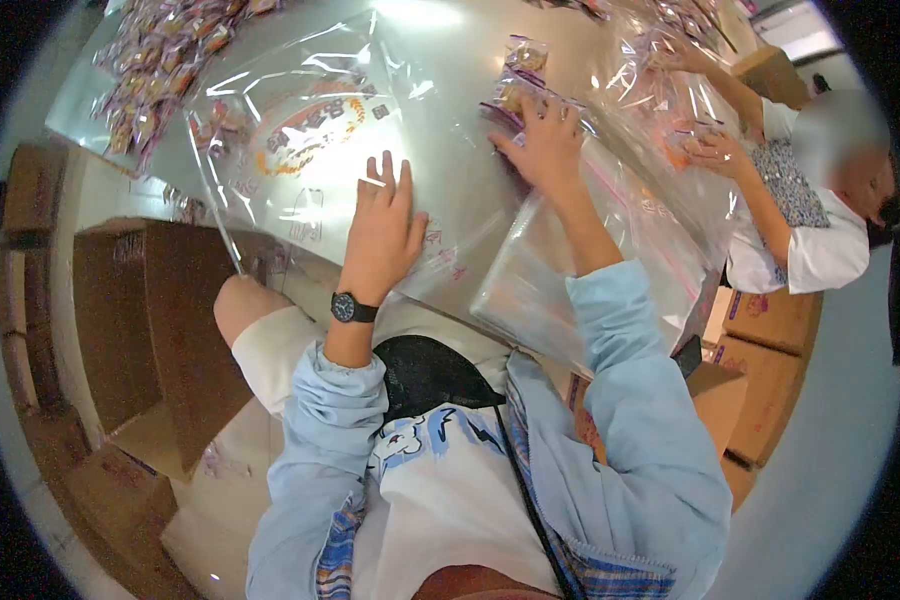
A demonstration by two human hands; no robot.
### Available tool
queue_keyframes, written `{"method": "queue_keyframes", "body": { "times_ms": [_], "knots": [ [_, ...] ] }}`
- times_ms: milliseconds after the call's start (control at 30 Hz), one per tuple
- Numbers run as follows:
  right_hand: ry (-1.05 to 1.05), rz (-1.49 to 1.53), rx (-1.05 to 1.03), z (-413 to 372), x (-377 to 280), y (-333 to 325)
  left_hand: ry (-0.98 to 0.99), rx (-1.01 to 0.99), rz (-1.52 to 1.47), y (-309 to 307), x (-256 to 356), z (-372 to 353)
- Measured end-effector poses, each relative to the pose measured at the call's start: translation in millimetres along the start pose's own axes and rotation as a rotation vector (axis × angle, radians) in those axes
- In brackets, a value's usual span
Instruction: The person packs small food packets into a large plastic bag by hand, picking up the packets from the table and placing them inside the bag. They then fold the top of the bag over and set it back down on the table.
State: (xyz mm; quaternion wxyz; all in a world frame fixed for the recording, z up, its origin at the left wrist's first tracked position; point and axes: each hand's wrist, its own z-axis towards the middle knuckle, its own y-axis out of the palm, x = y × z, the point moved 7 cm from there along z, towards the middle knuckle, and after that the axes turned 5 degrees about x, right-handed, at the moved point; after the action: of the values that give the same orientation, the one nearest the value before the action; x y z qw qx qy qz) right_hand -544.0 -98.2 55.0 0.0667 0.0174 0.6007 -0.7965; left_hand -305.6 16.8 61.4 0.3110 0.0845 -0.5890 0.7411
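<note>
My left hand [382, 235], with a black watch on its wrist, lies flat with fingers stretched out on a large clear plastic bag [280, 185]. The bag is printed with orange and red lettering and spreads over the table [440, 190]. My right hand [550, 150] has its fingers spread over small wrapped snack packets [511, 93] with purple edges. Whether its fingertips grip a packet is hard to make out. Under my right forearm rests a stack of clear plastic bags [535, 270].
A heap of wrapped snack packets [160, 70] covers the far left of the table. At the right a co-worker's hands [715, 152] handle packets and clear plastic. Open cardboard boxes [120, 320] stand at the lower left, with more cartons [760, 390] at the right.
</note>
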Motion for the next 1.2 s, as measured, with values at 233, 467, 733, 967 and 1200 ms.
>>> {"method": "queue_keyframes", "body": {
  "times_ms": [233,467,733,967,1200],
  "knots": [
    [0.041,-0.045,0.069,14,-12,-13,0.14,0.136,-0.252,-24,31,-34],
    [0.026,0.161,0.32,17,6,-12,0.283,0.348,-0.371,-51,39,-89],
    [0.14,0.996,0.524,-80,-12,-110,-0.11,0.398,-0.79,-59,19,-110],
    [0.427,1.711,0.186,-133,-42,-106,-0.285,0.408,-1.186,-68,39,-75],
    [0.458,1.933,-0.169,-137,-71,-100,-0.388,0.339,-1.27,-62,39,-52]
  ]
}}
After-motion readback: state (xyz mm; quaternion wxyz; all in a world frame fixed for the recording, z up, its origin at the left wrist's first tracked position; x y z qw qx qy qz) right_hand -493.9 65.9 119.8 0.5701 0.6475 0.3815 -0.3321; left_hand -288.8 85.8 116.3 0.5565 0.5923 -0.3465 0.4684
